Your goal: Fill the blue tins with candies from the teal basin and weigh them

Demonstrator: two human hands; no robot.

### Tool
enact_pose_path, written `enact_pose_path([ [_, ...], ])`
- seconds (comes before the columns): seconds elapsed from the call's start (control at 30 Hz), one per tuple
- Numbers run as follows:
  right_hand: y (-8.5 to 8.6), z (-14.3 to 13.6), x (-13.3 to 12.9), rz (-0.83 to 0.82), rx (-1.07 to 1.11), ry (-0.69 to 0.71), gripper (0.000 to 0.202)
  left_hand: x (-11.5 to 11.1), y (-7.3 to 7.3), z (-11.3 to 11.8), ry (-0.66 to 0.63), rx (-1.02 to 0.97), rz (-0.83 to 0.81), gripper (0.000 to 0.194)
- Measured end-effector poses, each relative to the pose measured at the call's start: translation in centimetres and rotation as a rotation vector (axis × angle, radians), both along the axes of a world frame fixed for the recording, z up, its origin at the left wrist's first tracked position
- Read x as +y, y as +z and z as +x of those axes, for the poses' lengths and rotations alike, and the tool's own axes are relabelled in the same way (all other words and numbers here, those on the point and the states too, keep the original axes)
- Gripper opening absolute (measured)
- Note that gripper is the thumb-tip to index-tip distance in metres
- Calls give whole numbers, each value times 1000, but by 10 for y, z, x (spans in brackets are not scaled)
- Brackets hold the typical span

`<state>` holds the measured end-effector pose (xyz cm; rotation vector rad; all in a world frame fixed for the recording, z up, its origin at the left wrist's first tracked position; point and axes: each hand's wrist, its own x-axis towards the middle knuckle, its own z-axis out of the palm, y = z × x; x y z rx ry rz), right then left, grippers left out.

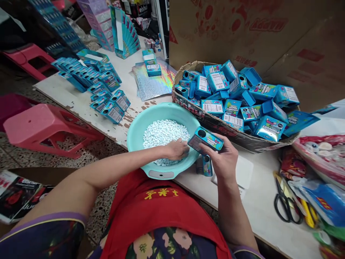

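Note:
My left hand (176,149) reaches into a turquoise plastic basin (136,133), its fingers curled down among small white candies (164,133). The fingertips are partly hidden there. Beside the basin's right rim, my right hand (225,154) grips a small blue candy box (207,138) marked "Caramelo Macizo". The box is tilted, and a dark round hole shows in its end facing the basin. Just below it, another small blue box (207,165) stands on the table by the basin. A flat white device (244,171), perhaps a scale, lies partly behind my right wrist.
A cut-down carton (188,99) heaped with blue boxes (218,81) stands behind the basin. Rows of boxes (107,90) stand left on the white table (265,180). Holographic sheets (153,86) lie at the back. Scissors (287,201) rest at right; pink stools (40,122) stand left.

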<state>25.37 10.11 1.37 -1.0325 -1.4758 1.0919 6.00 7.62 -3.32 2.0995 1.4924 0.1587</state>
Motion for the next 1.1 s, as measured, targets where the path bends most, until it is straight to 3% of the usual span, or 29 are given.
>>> enact_pose_path([
  [0.07,-2,-1,-1,-12,2,17,43,-21,7,-9,-146,170,-44,23],
  [0.13,-4,-3,-2,-16,-4,34,43,-41,17,-23,-212,262,-123,28],
  [0.2,-5,-7,-3,-21,-10,59,44,-55,24,-37,-165,318,-211,27],
  [0.3,-5,-15,-5,-28,-18,104,43,-60,29,-50,40,320,-261,20],
  [0.4,-6,-25,-9,-15,-53,140,42,-55,34,-60,298,44,-188,19],
  [0.57,-10,-45,-18,102,-153,217,39,-48,59,-63,848,-925,-110,26],
  [0.7,-17,-66,-26,161,-249,342,33,-40,79,-48,993,-1473,101,24],
  [0.77,-19,-74,-29,167,-279,385,32,-34,82,-39,1033,-1554,202,25],
  [0.87,-19,-82,-32,172,-295,398,32,-29,80,-29,1080,-1513,336,32],
  [1.1,-16,-87,-32,153,-307,383,32,-29,78,-23,996,-1452,432,45],
])
